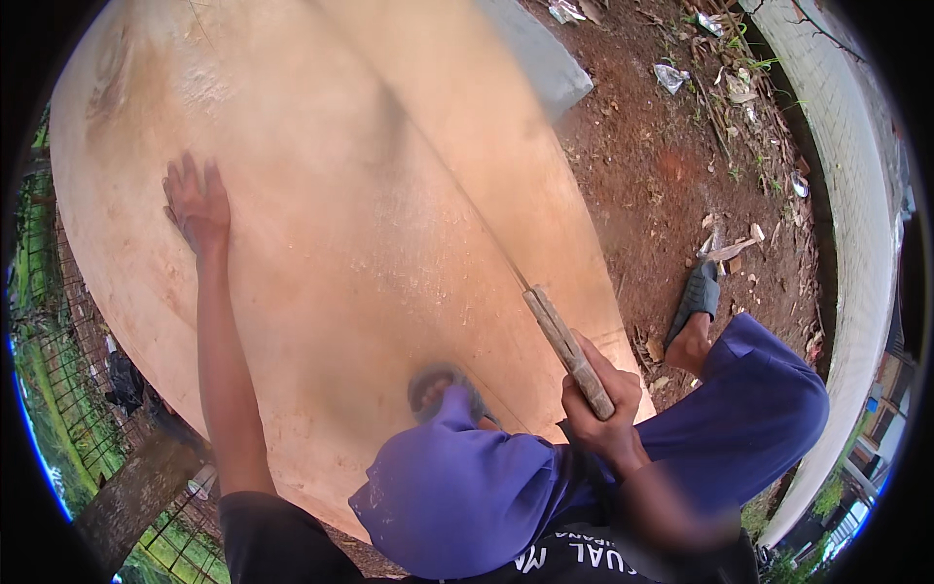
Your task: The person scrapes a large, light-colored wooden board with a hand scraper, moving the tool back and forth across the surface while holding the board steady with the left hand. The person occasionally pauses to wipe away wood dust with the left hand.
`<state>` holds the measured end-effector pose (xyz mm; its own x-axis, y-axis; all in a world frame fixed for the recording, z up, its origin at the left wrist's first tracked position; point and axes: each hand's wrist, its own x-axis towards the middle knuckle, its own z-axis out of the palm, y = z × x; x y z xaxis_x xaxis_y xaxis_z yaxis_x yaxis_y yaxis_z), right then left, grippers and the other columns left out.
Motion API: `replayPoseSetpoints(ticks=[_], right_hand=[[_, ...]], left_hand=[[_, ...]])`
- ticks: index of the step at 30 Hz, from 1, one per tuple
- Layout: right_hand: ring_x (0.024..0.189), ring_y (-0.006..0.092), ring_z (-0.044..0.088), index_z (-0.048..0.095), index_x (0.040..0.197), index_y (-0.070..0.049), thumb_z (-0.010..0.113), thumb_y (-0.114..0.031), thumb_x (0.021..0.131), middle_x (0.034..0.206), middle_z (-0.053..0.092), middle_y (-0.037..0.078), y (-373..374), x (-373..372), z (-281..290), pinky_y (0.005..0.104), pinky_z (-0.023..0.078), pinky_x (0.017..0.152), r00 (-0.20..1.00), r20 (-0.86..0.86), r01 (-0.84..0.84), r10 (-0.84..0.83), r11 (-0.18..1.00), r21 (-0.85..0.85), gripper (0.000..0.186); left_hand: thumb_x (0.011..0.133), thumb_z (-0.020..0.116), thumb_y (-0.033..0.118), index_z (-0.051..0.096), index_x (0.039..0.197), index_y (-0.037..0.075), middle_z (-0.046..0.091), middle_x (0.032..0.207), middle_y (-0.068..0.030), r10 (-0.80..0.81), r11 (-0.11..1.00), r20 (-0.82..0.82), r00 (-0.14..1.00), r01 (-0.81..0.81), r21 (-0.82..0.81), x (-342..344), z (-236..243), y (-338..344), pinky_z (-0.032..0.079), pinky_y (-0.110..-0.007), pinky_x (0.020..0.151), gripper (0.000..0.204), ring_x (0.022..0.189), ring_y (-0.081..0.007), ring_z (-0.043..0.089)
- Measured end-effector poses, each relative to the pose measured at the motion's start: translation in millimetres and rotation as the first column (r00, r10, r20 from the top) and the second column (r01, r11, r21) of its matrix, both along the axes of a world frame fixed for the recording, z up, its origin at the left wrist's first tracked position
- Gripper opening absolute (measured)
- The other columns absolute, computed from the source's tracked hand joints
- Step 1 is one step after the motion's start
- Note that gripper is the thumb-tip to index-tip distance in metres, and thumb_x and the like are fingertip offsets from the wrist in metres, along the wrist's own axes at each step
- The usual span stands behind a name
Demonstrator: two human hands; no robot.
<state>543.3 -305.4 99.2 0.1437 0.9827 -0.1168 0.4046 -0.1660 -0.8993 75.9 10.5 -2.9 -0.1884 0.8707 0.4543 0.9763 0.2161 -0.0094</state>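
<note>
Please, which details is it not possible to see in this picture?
In the head view:
Left hand: palm hidden, turned toward the board.
Wooden handle in the right hand: the line beyond it is too thin to tell blade from mark.
Board: far end cut off by the top edge.
Left foot: partly hidden by the purple trouser leg.
Right forearm: partly blurred.

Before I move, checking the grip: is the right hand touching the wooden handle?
Touching: the head view shows the right hand closed around the wooden handle.
</note>
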Motion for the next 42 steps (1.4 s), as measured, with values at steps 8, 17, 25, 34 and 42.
replayPoseSetpoints(ticks=[8,17,25,34,42], right_hand=[[0.058,0.0253,0.061,0.067,0.123,0.0,0.063,-0.011,0.086,0.066,0.062,0.02,205.6,-51.4,-21.5,0.0398,0.05,0.062,0.984,-0.176,0.019,-0.028,0.998,-0.053,0.038],[0.065,0.0139,0.072,0.063,0.132,0.009,0.066,0.005,0.077,0.076,0.072,0.014,-0.9,-0.6,0.2,0.0249,0.055,0.065,0.999,-0.011,-0.031,0.031,0.999,0.017,0.055],[0.06,0.0116,0.056,0.066,0.13,0.0,0.064,-0.005,0.085,0.065,0.061,0.015,194.1,-48.3,-32.5,0.0318,0.049,0.059,0.984,-0.174,0.021,-0.034,0.997,-0.078,0.046],[0.06,0.0071,0.063,0.062,0.134,0.008,0.063,0.006,0.08,0.068,0.065,0.008,5.6,2.9,-15.2,0.0228,0.05,0.061,0.999,-0.038,0.029,-0.03,0.999,-0.033,0.054],[0.061,0.0056,0.056,0.063,0.134,0.004,0.062,0.001,0.085,0.067,0.06,0.006,144.4,-45.0,-35.6,0.0245,0.046,0.057,0.993,-0.081,0.081,-0.08,0.997,0.012,0.049]], left_hand=[[0.103,0.046,0.058,0.047,0.155,0.02,0.034,0.165,-0.0145,-0.024,0.999,0.08,0.997,0.027,-0.035,25.0,-0.5,13.6,0.018,-0.057,0.124,0.064,0.154,-0.0333,0.026],[0.105,0.047,0.053,0.049,0.153,0.015,0.036,0.163,-0.018,-0.005,1.0,-0.002,1.0,0.005,-0.015,9.1,-1.5,-1.6,0.023,-0.059,0.121,0.062,0.152,-0.0365,0.03],[0.104,0.047,0.054,0.05,0.153,0.017,0.038,0.162,-0.0175,-0.082,0.997,0.03,0.996,0.082,0.008,14.1,-2.0,11.1,0.022,-0.058,0.122,0.061,0.152,-0.0353,0.03],[0.104,0.047,0.054,0.05,0.153,0.017,0.039,0.162,-0.0167,-0.026,0.999,0.031,0.999,0.025,0.026,6.7,-6.8,-0.8,0.02,-0.058,0.122,0.061,0.152,-0.0355,0.03],[0.105,0.047,0.052,0.049,0.154,0.016,0.038,0.162,-0.0175,-0.089,0.996,0.058,0.994,0.088,0.011,14.7,-4.8,6.4,0.02,-0.058,0.123,0.061,0.152,-0.0354,0.03]])
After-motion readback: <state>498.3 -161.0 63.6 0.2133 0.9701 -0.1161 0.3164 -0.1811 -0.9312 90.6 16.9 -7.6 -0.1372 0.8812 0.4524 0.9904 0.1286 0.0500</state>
